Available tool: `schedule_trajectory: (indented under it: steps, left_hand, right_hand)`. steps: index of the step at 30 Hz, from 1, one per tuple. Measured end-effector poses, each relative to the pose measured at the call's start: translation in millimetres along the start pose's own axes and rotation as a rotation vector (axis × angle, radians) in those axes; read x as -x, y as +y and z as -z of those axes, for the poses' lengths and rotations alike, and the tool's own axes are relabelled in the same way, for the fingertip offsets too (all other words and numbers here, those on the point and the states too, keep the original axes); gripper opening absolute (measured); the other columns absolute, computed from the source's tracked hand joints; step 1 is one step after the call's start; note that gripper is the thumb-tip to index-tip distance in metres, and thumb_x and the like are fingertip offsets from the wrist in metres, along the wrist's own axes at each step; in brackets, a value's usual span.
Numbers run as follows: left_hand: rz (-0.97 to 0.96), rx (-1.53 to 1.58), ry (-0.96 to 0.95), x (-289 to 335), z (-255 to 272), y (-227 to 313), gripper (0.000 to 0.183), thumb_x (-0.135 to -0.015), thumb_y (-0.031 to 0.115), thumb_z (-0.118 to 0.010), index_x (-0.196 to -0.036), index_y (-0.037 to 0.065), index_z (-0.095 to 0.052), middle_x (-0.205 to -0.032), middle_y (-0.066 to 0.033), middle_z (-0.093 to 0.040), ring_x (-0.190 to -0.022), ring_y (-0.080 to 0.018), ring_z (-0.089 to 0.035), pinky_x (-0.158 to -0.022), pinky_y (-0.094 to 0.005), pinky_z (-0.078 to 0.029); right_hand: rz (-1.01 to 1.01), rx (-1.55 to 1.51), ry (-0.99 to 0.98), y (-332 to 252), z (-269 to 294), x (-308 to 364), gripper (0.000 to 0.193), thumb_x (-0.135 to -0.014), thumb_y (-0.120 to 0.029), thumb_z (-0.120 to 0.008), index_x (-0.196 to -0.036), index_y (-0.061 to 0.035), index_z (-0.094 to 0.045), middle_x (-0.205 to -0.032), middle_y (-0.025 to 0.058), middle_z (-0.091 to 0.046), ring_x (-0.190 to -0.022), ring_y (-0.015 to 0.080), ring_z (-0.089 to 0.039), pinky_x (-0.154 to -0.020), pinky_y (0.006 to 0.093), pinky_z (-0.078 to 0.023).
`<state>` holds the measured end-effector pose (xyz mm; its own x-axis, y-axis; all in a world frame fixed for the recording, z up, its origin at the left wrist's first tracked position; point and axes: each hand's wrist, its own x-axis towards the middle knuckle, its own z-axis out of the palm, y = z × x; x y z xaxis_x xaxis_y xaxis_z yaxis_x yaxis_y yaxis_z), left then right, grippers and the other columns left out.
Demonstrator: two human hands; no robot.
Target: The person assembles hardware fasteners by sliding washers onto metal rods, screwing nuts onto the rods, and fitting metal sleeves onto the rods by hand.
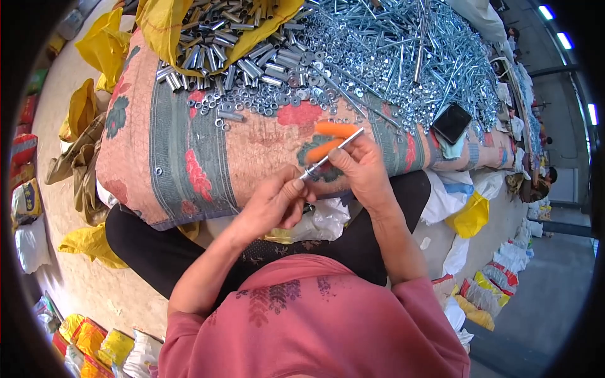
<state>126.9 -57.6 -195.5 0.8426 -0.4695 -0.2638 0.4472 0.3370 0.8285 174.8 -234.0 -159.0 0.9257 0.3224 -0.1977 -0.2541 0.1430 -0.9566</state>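
Observation:
Over the near edge of the cloth-covered work surface, both my hands hold one slim metal bolt (348,139) slantwise. My left hand (275,196) is closed round its lower end, where a wider collar, perhaps a washer or nut, shows by the fingertips. My right hand (360,165) pinches the shaft higher up between thumb and fingers. Orange covers (337,130) sit on two fingers of that hand. The bolt's upper tip sticks out past them. Beyond my hands, loose washers and nuts (265,97) are scattered on the patterned cloth (252,145).
Metal sleeves (217,53) spill from a yellow sack (161,31) at the far left. A heap of long bolts (435,63) lies at the far right, with a phone (452,123) at its near edge. Filled bags (94,340) stand on the floor at both sides.

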Motion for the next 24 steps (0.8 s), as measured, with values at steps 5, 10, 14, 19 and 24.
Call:
schedule_trajectory:
  steps: [5, 10, 14, 19, 24]
  left_hand:
    - [-0.049, -0.069, 0.032, -4, 19, 5, 0.033, -0.098, 0.027, -0.033, -0.087, 0.000, -0.048, -0.049, -0.0013, -0.046, -0.037, -0.0065, -0.042, -0.035, -0.0198, -0.027]
    - [0.000, -0.114, -0.053, 2, 7, 7, 0.030, -0.097, 0.027, -0.037, -0.093, 0.000, -0.049, -0.052, -0.0011, -0.048, -0.036, -0.0058, -0.043, -0.033, -0.0166, -0.028]
    - [0.038, -0.108, -0.030, -2, 10, 5, 0.033, -0.096, 0.030, -0.037, -0.094, 0.000, -0.049, -0.053, -0.0034, -0.050, -0.036, -0.0069, -0.047, -0.030, -0.0166, -0.027]
    - [-0.009, -0.006, 0.007, 2, 15, 10, 0.029, -0.097, 0.024, -0.033, -0.099, -0.001, -0.047, -0.049, -0.0061, -0.050, -0.033, -0.0079, -0.042, -0.031, -0.0184, -0.029]
    - [0.036, -0.005, -0.081, 2, 4, 3, 0.030, -0.098, 0.024, -0.032, -0.099, -0.002, -0.047, -0.050, -0.0075, -0.051, -0.033, -0.0082, -0.043, -0.030, -0.0171, -0.028]
  right_hand:
    - [0.047, 0.201, -0.043, 9, 16, -2, 0.029, -0.089, -0.010, -0.055, -0.116, -0.0002, -0.052, -0.089, 0.0084, -0.065, -0.080, 0.0106, -0.061, -0.071, 0.0217, -0.048]
    - [-0.053, 0.256, -0.082, 4, 20, -2, 0.036, -0.090, -0.019, -0.054, -0.119, 0.0021, -0.050, -0.088, 0.0089, -0.065, -0.078, 0.0137, -0.062, -0.072, 0.0247, -0.048]
    - [0.058, 0.052, 0.006, 5, 10, -5, 0.035, -0.091, -0.018, -0.052, -0.119, 0.0014, -0.050, -0.097, 0.0085, -0.063, -0.085, 0.0126, -0.060, -0.075, 0.0237, -0.046]
    - [-0.041, 0.238, -0.148, 12, 27, -4, 0.035, -0.090, -0.016, -0.053, -0.121, -0.0001, -0.049, -0.101, 0.0091, -0.063, -0.085, 0.0111, -0.059, -0.078, 0.0245, -0.046]
    - [0.026, 0.109, -0.100, 9, 14, 2, 0.033, -0.092, -0.019, -0.050, -0.120, -0.0006, -0.050, -0.096, 0.0096, -0.064, -0.081, 0.0132, -0.061, -0.078, 0.0253, -0.048]
